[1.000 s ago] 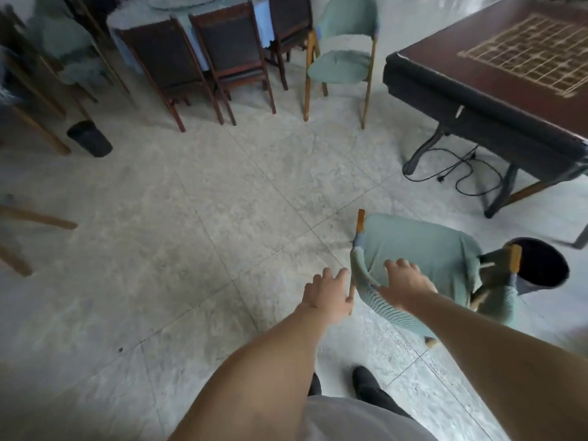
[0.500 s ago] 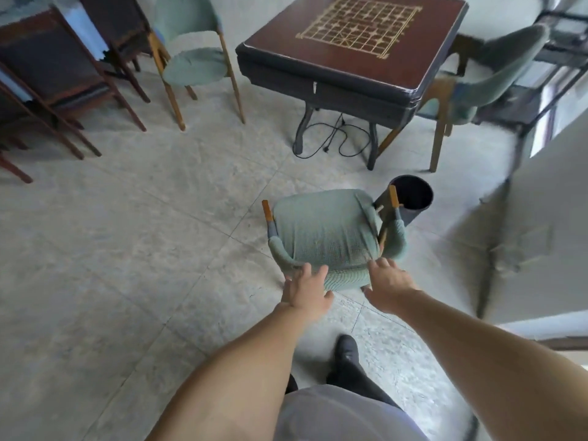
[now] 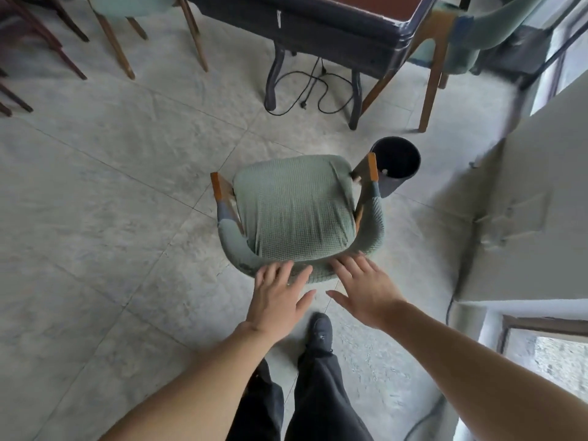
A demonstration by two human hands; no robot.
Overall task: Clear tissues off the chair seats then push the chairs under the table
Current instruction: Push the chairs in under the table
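Head view: the green chair stands on the tiled floor in the middle of the scene, its curved backrest on the near side, toward the person, and its seat opening toward the far side. No tissue shows on the seat. The surface, a dark square games table, lies straight beyond the chair on the far side, well apart from it, with a loose black cable on the floor between its legs.

Both hands are at the backrest with fingers straight and spread, neither one curled round anything. The left hand has its fingertips touching or just over the left part of the backrest rim; the right hand lies likewise at the right part. Whether the palms press the rim cannot be told. The two are about equally near the chair, one to each side of its middle line.

The relation that matters: from either grip the chair lies directly ahead, and the line from backrest through seat front runs near to far, aimed roughly at the gap between the surface's legs. So the move called for looks like a straight push away from the person.

A black bin stands just beside the chair's far right corner, near the right armrest; I judge it could catch that side on the way. Another green chair sits at the surface's right side.
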